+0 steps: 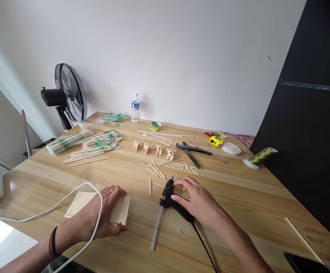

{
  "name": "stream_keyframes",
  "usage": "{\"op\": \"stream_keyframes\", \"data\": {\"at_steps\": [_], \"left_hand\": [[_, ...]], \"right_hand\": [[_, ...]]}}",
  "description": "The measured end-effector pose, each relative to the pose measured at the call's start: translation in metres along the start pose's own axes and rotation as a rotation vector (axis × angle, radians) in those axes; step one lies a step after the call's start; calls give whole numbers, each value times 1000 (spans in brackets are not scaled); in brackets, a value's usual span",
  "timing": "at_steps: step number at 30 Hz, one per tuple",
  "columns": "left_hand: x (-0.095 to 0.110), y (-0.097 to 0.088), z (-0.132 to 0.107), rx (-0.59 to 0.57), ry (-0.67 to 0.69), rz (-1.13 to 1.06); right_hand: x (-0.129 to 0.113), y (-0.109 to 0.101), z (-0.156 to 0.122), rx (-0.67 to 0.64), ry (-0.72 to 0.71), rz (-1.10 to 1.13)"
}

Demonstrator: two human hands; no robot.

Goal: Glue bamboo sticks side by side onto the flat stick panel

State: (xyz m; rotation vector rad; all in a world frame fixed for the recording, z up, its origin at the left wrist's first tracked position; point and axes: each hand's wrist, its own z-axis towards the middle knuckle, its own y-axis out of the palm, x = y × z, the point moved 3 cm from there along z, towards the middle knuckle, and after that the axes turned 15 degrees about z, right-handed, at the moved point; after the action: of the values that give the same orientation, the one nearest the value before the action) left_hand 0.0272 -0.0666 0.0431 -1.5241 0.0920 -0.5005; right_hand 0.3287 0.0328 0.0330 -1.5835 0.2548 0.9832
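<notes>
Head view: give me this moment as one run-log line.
left hand: spread over stick panel | right hand: open beside glue gun | glue stick: protruding from glue gun's rear

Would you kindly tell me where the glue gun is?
In the head view, the glue gun is on the table, below centre, between the stick panel on its left and the right hand.

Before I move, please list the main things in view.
Stick panel: one, pale, front left
Glue gun: one, black, front centre
Sticks: many, pale, scattered
Stick packs: several, pale, back left
Blocks: four, pale, centre
Bottle: one, clear, back
Fan: one, black, left
Pliers: one, black, right of centre
Tape measure: one, yellow, right
Spool: one, green, right
Cable: one, white, left
Table: one, brown, underneath
Left hand: one, on panel
Right hand: one, beside gun
</notes>
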Motion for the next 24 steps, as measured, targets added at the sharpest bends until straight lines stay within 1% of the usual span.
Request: {"op": "stream_keyframes", "data": {"at_steps": [2, 4, 7, 9, 15, 21, 24], "left_hand": [[2, 2, 1, 11, 31, 1], [4, 5, 3, 28, 70, -13], [4, 7, 2, 60, 100, -39], [5, 5, -1, 71, 100, -47], [3, -6, -8, 64, 96, -57], [-5, -8, -10, 73, 113, -97], [-10, -8, -11, 97, 124, -121]], "right_hand": [[-13, 10, 12, -24, -38, -10], [-23, 25, 26, -75, -73, -22], [-28, 45, 42, -149, -104, -32], [-27, 52, 48, -174, -113, -41], [-26, 55, 49, -184, -120, -65], [-31, 58, 57, -194, -104, -30], [-33, 61, 59, -189, -87, -9]]}}
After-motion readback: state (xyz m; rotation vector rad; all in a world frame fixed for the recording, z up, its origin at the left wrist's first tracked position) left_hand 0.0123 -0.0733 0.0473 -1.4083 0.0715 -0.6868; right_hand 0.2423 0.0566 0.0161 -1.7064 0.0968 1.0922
